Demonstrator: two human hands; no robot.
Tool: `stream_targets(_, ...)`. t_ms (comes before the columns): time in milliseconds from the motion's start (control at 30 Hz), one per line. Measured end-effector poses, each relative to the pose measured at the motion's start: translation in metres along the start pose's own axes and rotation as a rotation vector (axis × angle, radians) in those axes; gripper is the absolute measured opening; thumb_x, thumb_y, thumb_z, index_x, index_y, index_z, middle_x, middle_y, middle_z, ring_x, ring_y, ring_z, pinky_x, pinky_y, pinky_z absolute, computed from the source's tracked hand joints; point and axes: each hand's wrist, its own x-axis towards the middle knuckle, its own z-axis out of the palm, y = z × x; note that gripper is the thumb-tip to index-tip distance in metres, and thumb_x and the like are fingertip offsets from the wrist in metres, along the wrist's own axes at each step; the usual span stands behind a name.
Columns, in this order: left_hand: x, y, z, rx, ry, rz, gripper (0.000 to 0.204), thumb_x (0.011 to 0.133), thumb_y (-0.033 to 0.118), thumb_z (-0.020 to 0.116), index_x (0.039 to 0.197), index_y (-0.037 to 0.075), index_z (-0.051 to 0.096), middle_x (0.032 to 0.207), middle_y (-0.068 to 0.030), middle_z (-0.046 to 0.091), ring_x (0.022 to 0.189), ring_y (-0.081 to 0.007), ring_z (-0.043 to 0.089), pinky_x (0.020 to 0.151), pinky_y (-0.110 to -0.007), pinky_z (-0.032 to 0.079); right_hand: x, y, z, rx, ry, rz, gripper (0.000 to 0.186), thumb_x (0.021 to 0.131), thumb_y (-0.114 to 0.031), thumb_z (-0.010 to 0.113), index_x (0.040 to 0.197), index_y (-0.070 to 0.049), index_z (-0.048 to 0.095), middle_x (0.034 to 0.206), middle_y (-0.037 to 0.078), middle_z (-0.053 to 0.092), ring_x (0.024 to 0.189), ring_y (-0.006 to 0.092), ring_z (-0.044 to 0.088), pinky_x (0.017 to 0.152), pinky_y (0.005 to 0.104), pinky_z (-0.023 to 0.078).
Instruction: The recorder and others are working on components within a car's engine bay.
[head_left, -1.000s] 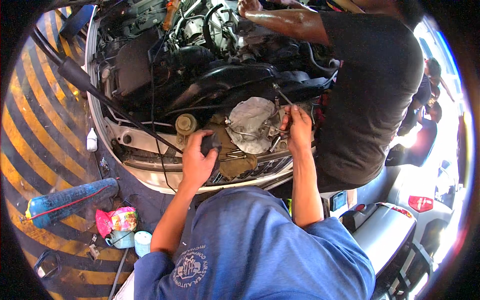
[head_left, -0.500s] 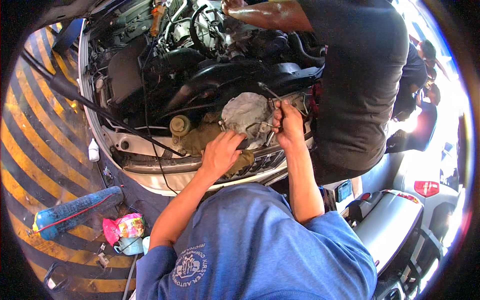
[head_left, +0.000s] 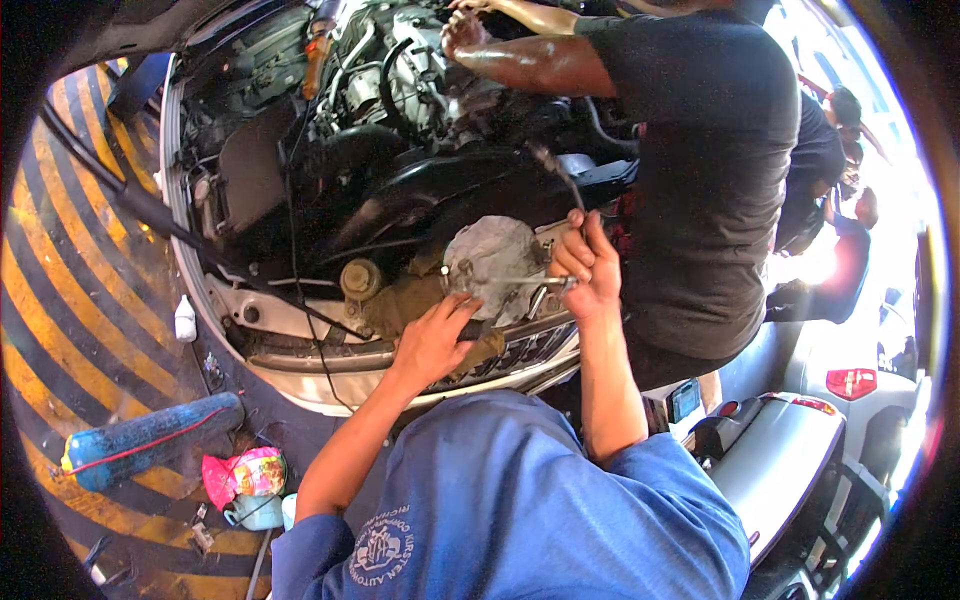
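Observation:
My right hand (head_left: pixel 590 265) grips a metal wrench (head_left: pixel 515 281) with long thin arms. One arm points up toward the engine bay and another reaches left across a round, pale grey part (head_left: pixel 490 245); its exact kind is unclear. My left hand (head_left: pixel 432 340) lies at the near left edge of that round part, fingers stretched forward and thumb apart. Beneath the part, a brown cloth (head_left: pixel 412 285) covers some of the car's front panel. A round tan cap (head_left: pixel 360 278) sits to the left of the cloth.
A co-worker in a black shirt (head_left: pixel 715 200) leans over the open engine bay (head_left: pixel 400 190) at right. A dark cable (head_left: pixel 295 230) hangs across the bay. On the striped floor at left are a blue cylinder (head_left: pixel 150 440), a pink bag (head_left: pixel 245 475) and a white bottle (head_left: pixel 185 320).
The wrench has turned in my right hand, which has shifted slightly right. My left hand has slid a little left and down. The co-worker's arm reaches lower into view.

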Motion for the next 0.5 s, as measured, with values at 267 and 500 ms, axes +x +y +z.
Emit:
stream_targets(267,-0.008,-0.016,0.008,0.188,-0.227,-0.016,0.059,0.075,0.014,0.075,0.132,0.015,0.058,0.134,-0.012,0.058,0.118,-0.034,0.06,0.092,-0.043,0.054,-0.017,0.017,-0.022,0.258,-0.129,0.067,0.04,0.109,-0.041,0.037,0.11,-0.007,0.058,0.057,-0.003,0.041,0.043,0.0082,0.037,0.044,0.0269,0.025)
stream_targets(500,-0.005,-0.011,-0.008,0.106,-0.101,-0.028,0.06,0.074,0.014,0.075,0.131,0.013,0.059,0.139,-0.0141,0.056,0.117,-0.0346,0.061,0.092,-0.044,0.054,-0.011,0.022,-0.017,0.252,-0.173,0.088,0.042,0.109,-0.04,0.036,0.11,-0.006,0.06,0.057,-0.003,0.042,0.042,0.008,0.038,0.042,0.0262,0.026)
